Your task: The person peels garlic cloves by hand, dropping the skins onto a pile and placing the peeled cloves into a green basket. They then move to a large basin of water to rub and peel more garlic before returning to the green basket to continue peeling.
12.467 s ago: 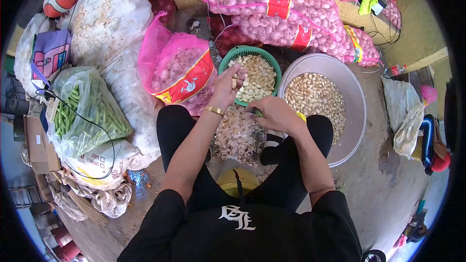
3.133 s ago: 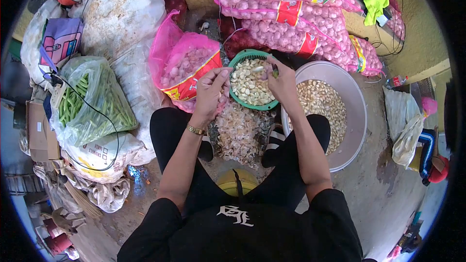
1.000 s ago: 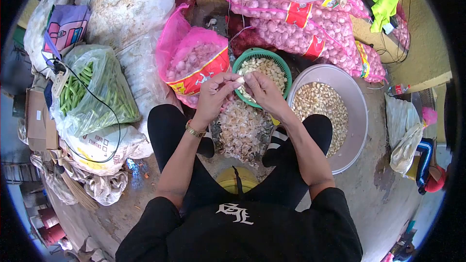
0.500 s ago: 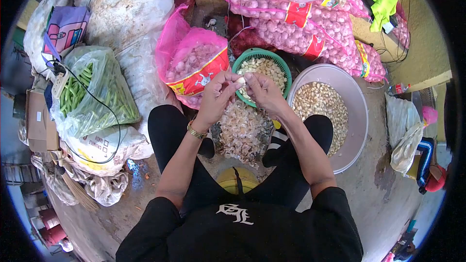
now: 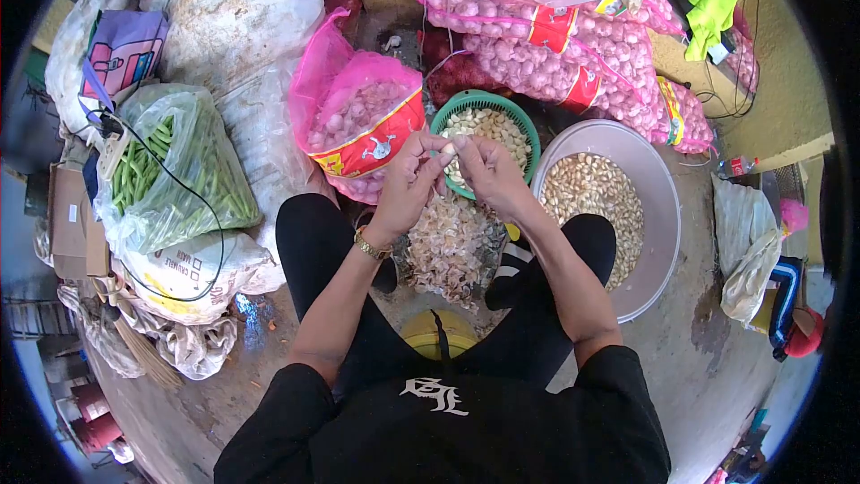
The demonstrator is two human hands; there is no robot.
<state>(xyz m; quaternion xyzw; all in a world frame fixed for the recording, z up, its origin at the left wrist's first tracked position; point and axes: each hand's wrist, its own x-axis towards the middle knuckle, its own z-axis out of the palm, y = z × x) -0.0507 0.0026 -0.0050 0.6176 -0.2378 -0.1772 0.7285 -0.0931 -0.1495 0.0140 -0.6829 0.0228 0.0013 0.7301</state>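
Observation:
A small pale garlic clove (image 5: 449, 150) is pinched between the fingertips of both hands. My left hand (image 5: 410, 181), with a gold watch at the wrist, closes on it from the left, thumb and forefinger together. From the other side my right hand (image 5: 489, 176) holds it with thumb and fingers. Just beyond them a green basket (image 5: 535, 133) contains peeled cloves (image 5: 491, 128), partly covered by the right hand. Below the hands lies a heap of papery garlic skins (image 5: 448, 251). To the right, a pale round basin (image 5: 661, 255) holds many cloves in brownish skins (image 5: 593, 197).
An opened pink mesh bag of garlic (image 5: 354, 116) stands at front left, with stacked full garlic bags (image 5: 573, 54) at back right. Green beans in a clear bag (image 5: 179, 170) sit left on a white sack (image 5: 193, 278). A yellow container (image 5: 421, 332) stands between my legs.
Both hands stay together over the basket's near edge with only slight finger and wrist shifts. The surrounding containers look the same.

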